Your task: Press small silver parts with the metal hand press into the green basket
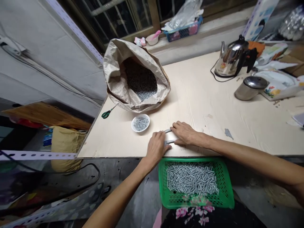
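My left hand and my right hand are side by side at the table's front edge. Between them runs a grey thing with two narrow bars; its kind I cannot make out, as my fingers cover both ends. Fingers of both hands are curled onto it, close to the tabletop. Just beyond my left hand stands a white bowl of small silvery metal pieces, perhaps screws. Below the table edge, on my lap, a green plastic basket holds many similar pieces.
Behind the bowl a large open paper sack holds more metal pieces. Green-handled scissors lie left of it. An electric kettle and a metal canister stand at the right. A grey scrap lies right of my hands.
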`<state>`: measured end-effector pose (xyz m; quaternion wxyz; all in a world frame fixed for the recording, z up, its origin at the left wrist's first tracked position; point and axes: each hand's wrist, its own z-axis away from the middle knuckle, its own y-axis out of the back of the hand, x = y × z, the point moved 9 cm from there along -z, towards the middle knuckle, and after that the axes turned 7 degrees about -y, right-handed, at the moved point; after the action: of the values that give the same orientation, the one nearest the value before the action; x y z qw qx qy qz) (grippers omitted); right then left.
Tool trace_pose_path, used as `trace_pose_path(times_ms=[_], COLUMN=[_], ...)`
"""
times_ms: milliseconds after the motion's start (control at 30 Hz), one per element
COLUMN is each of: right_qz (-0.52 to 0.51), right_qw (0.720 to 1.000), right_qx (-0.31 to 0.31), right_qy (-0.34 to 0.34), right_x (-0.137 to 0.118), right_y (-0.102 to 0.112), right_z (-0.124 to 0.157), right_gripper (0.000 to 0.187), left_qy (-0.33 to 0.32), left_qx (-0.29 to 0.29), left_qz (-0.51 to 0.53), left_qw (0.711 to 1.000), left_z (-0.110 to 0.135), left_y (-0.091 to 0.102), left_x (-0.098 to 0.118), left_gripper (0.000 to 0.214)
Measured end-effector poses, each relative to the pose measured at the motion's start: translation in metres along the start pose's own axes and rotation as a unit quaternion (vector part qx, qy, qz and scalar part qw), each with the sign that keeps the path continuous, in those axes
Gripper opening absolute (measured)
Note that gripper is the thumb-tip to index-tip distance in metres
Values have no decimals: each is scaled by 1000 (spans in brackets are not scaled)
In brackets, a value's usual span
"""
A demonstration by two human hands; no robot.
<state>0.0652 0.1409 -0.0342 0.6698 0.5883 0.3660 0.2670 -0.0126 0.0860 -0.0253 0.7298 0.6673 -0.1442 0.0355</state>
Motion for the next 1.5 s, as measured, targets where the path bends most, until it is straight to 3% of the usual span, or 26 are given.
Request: trace_pose_path(times_ms=[67, 167, 267, 433, 500, 600, 667, 733, 833, 933, 1100, 1367, 1500], right_qz=[-8, -22, -64, -81, -75, -94, -110, -116, -116, -112, -100, -68, -44], right_qw=[1000, 999, 993, 991, 991, 984, 980, 984, 989, 988, 985, 987, 987], right_qx=[7, 50, 97, 103, 108, 150, 162, 138, 94, 105, 136, 138, 139], right_qy=[-1, 1, 18, -1, 10, 28, 21, 11, 1, -16, -24, -44, -62], right_x=[-2, -4, -9, -10, -9, -5, -2, -4, -13, -18, -18, -12, -9], right_y=[-1, -4, -11, -15, -7, 12, 19, 16, 1, -13, -27, -23, -23], right_z=[3, 9, 16, 22, 25, 33, 38, 40, 37, 30, 24, 27, 26], right_gripper=[42, 28, 7, 12, 9, 39, 43, 38, 28, 14, 14, 14, 13], left_qy=[-52, -72, -71, -57, -58, -29, 42, 130, 216, 269, 312, 353, 337], left_qx=[-32, -69, -63, -35, -3, 111, 193, 219, 152, 40, -99, -125, -126], left_qz=[-8, -10, -5, 15, 43, 96, 118, 120, 110, 128, 166, 172, 152], left_qw=[998, 995, 995, 998, 997, 989, 973, 959, 958, 954, 930, 911, 921], left_z=[-13, -22, -20, -16, -15, -3, 15, 35, 53, 57, 45, 29, 22], left_y=[-9, -17, -21, -26, -19, 9, 28, 36, 26, 4, -18, -24, -17], left_x=[15, 17, 15, 15, 11, -11, -39, -66, -82, -78, -66, -72, -65], left_gripper=[51, 41, 20, 17, 26, 53, 41, 25, 28, 33, 25, 27, 28])
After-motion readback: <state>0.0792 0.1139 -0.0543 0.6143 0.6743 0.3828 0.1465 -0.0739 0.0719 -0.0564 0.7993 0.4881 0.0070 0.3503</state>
